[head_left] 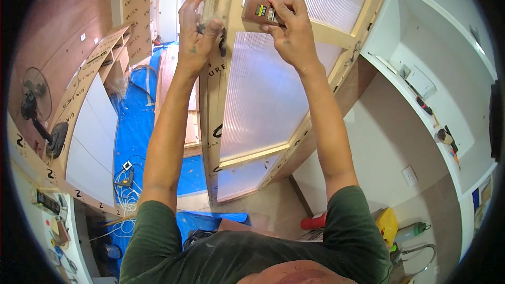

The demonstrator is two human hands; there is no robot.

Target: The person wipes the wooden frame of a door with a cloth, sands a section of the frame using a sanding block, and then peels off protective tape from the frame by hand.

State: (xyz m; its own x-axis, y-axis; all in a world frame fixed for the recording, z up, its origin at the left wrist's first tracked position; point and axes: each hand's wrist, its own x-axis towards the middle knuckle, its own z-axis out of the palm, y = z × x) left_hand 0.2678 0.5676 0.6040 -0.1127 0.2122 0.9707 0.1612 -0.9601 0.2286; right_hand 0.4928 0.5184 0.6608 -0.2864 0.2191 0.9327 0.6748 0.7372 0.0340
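Note:
A tall wood-framed door [235, 73] with ribbed translucent panels [263, 94] stands ajar in front of me. My left hand [195, 37] is at its left edge, fingers pointing up on the far side and thumb on the near face, gripping the edge beside a dark door handle [222, 42]. Part of something dark shows between thumb and fingers. My right hand [292, 31] pinches a small brown rectangular block [254, 10] with a black-and-yellow label. The block is against or just in front of the door's crossbar; contact cannot be made out.
Blue sheeting [137, 110] covers the floor at left, with a coiled white cable [126, 194] on it. A fan [39, 100] stands far left. White shelves [447, 110] with tools curve along the right. A red cylinder [314, 222] and yellow container [387, 226] are low right.

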